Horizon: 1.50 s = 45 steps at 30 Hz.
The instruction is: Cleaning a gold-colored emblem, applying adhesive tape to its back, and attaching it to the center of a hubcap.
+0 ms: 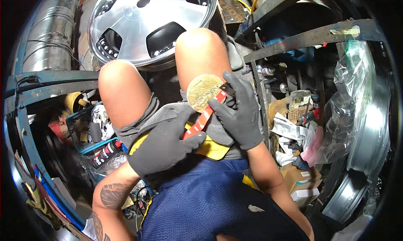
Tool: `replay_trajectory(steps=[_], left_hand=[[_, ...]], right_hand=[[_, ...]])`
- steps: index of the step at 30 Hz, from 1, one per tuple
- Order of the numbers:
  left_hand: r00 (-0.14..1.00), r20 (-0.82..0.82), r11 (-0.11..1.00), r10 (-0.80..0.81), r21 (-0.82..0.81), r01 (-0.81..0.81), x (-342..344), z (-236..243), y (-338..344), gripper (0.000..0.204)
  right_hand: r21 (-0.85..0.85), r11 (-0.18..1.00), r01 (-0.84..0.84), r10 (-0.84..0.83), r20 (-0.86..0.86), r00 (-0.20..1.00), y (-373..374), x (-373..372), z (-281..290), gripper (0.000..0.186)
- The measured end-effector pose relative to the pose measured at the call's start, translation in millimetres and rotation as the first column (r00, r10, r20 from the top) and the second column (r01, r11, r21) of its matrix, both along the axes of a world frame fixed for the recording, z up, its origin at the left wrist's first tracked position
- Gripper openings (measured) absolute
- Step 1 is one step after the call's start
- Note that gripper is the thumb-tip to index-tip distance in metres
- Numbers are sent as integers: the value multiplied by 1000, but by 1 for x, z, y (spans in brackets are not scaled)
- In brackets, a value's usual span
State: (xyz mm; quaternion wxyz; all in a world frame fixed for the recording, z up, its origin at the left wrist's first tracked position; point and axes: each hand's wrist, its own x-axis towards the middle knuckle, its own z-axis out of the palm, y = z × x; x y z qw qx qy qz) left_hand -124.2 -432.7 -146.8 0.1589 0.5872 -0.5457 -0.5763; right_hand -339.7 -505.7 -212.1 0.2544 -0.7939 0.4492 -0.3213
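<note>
A red strip with white marks (pixel 204 118) runs between my two dark-gloved hands above my lap. Beside its upper end is a round gold-coloured disc (pixel 204 92) with a crinkled, shiny face; what kind of thing it is, I cannot make out. My left hand (pixel 166 145) is closed on the lower end of the strip. My right hand (pixel 240 115) pinches its upper end near the disc, thumb on the red, with a small dark piece by the fingers. A silver car wheel (pixel 134 16) lies flat just beyond my knees.
To the right are a metal frame bar (pixel 310 41), clear plastic wrapping (pixel 357 81), white rags (pixel 289 130) and a cardboard box (pixel 299 176). On the left stand a blue basket (pixel 77 127), a dark bottle (pixel 107 153) and a large metal cylinder (pixel 50 35).
</note>
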Motion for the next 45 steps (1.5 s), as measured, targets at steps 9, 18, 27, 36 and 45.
replay_trajectory(steps=[9,18,27,36,45], left_hand=[[986,-35,987,163,-4,-163,-18,-3,9,41],[797,-446,839,408,527,-135,-4,-19,0,41],[594,-530,748,605,634,-196,-7,-26,4,32],[725,-472,791,501,590,-162,-4,-25,-3,33],[716,-483,817,504,536,-214,-9,-29,0,31]], right_hand=[[194,979,-62,58,26,998,3,-2,10,89],[377,923,82,-88,-2,996,23,-24,51,37],[505,863,27,-69,65,996,33,-15,47,23],[26,963,-267,267,-208,941,20,-18,48,34],[-34,946,-324,298,-311,902,17,-17,51,42]])
